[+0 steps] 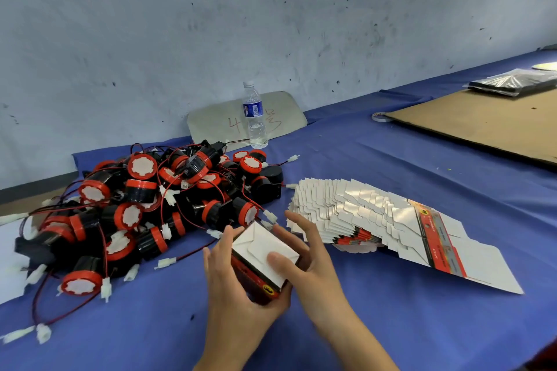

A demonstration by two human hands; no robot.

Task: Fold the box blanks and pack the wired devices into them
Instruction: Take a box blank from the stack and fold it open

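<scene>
I see my left hand (pixel 233 283) curled around a small red-and-black cardboard box (pixel 261 259), near centre on the blue cloth-covered table (pixel 376 325). My right hand (pixel 304 262) presses its thumb on the white end flaps, fingers spread. Black-and-red wired devices (pixel 144 205) are heaped far left; fanned white box blanks (pixel 361 217) lie right.

box (pixel 265 253) underside hidden by the left hand (pixel 238 289); bottle label (pixel 252 109) unreadable.

Two bare forearms reach in from the bottom edge, ending in the bare left hand (pixel 238 277) and bare right hand (pixel 307 259). No sleeves, gloves, rings or watches show on them.
</scene>
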